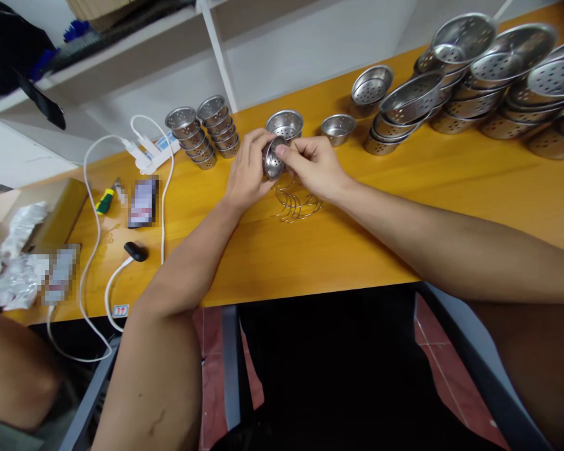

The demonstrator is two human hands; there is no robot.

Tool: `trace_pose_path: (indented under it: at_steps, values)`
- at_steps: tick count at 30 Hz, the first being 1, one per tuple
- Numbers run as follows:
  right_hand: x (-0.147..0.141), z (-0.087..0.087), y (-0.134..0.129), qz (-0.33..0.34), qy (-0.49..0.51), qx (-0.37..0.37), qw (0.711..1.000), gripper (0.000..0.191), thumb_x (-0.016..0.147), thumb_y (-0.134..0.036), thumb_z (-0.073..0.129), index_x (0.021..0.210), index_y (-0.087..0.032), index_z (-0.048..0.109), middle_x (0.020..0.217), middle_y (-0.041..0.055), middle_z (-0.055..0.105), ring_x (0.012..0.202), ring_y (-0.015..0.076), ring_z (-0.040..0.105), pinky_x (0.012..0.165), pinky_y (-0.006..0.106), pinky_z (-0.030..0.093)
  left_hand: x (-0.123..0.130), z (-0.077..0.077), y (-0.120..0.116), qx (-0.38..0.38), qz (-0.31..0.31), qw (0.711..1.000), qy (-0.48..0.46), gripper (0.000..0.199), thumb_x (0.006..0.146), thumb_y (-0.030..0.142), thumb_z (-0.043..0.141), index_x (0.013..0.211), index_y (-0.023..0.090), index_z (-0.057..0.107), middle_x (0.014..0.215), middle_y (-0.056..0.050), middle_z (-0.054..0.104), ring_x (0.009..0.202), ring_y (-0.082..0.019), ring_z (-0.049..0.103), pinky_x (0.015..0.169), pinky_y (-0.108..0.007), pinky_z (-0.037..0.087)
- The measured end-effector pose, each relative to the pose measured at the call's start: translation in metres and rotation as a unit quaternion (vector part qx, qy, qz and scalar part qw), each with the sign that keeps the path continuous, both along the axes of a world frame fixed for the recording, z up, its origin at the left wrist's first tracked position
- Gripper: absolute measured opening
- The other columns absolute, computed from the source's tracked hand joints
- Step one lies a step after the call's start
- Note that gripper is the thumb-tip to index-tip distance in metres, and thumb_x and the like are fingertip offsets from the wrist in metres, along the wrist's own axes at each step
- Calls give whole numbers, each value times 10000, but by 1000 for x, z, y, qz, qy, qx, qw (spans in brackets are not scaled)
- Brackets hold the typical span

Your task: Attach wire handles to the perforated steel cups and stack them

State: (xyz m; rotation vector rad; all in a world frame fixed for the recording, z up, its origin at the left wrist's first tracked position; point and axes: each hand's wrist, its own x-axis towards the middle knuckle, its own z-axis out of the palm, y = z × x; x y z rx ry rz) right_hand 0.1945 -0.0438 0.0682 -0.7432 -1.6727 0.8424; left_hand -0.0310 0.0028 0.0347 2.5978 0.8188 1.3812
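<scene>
Tilted on its side over the table, a small perforated metal cup [273, 164] is gripped by my left hand [250, 164], whose fingers curl round its left side. My right hand [316, 164] is closed at the cup's right edge, the thumb pressed on its rim. Whether the right fingers also pinch a thin wire there is hidden. Below both hands lie several thin curved wire pieces [294, 207]. Just behind the hands stands another perforated metal cup [286, 119], and a shallow metal cup [338, 128] sits to its right.
Two stacks of small perforated cups [197, 134] stand at back left, near a white power strip [155, 156]. Larger stacked perforated bowls [489, 94] fill the back right. Phone [143, 202], yellow-green tool [105, 202], white cable [87, 250] and cardboard box [68, 207] lie left. Another person's arm [14, 369] shows.
</scene>
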Motion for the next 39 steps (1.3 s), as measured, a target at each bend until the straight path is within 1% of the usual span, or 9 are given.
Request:
trace_pose_path:
  at_steps: [4,8,13,17,20,23,26,31,39]
  values:
    - [9,6,-4,39,-11,33,999,862,1025,-1108,534,736,-296,506,705,36,503,695,245,459,721,485,495,-1,-5,6,-56,26,996,-67,944,921,899,907,1617,357,570,1609,-128,626,1664,-458,601,1493,-731,419]
    - [16,20,-22,75,-63,105,990,784,1041,-1006,669,754,-290,525,759,35,549,728,241,491,733,460,482,-6,-10,14,-109,36,985,-125,966,810,924,992,1523,385,623,1575,-119,601,1669,-461,568,1510,-746,401]
    - [26,25,-24,123,-171,170,963,658,1099,-763,757,746,-271,499,750,2,546,702,194,497,702,387,422,-16,-11,20,-115,77,979,-151,978,831,937,967,1514,334,612,1562,-117,617,1685,-424,555,1534,-677,375]
    - [36,16,-13,180,-307,173,918,512,1102,-667,770,815,-261,647,828,3,658,674,172,536,672,378,382,-26,-22,35,-145,77,968,-191,1100,838,951,952,1623,333,493,1661,-130,580,1712,-378,554,1495,-563,445]
    - [41,12,-7,120,-337,164,919,480,1133,-688,693,920,-258,726,991,52,747,805,225,656,740,412,463,-34,-33,51,-158,88,956,-233,1142,785,1028,918,1590,352,472,1634,-126,619,1642,-347,644,1443,-536,529]
    - [44,7,3,-59,-264,137,953,535,1199,-744,561,1022,-283,764,1054,115,763,992,334,721,890,530,573,-40,-37,64,-172,92,943,-268,1094,780,1060,887,1526,363,495,1566,-118,691,1563,-331,717,1422,-562,562]
    - [49,-7,21,-168,-169,97,966,636,1152,-878,571,1406,-330,770,1342,169,785,1238,421,715,1089,669,622,-41,-36,69,-182,83,938,-284,1044,790,1045,903,1473,343,542,1532,-122,736,1538,-341,742,1427,-605,556]
    - [48,-36,48,-48,-127,64,989,1200,939,-1040,746,1837,-309,432,1855,207,542,1625,508,603,1302,762,588,-29,-26,60,-185,58,941,-278,1059,812,1044,891,1533,338,568,1543,-128,740,1644,-361,681,1470,-628,504]
    - [33,-39,37,25,-141,83,986,1265,991,-1031,700,1933,-259,361,1919,198,495,1739,473,548,1443,678,523,-16,-6,47,-139,44,944,-297,938,923,1016,808,1559,372,559,1585,-92,723,1655,-331,672,1509,-571,472]
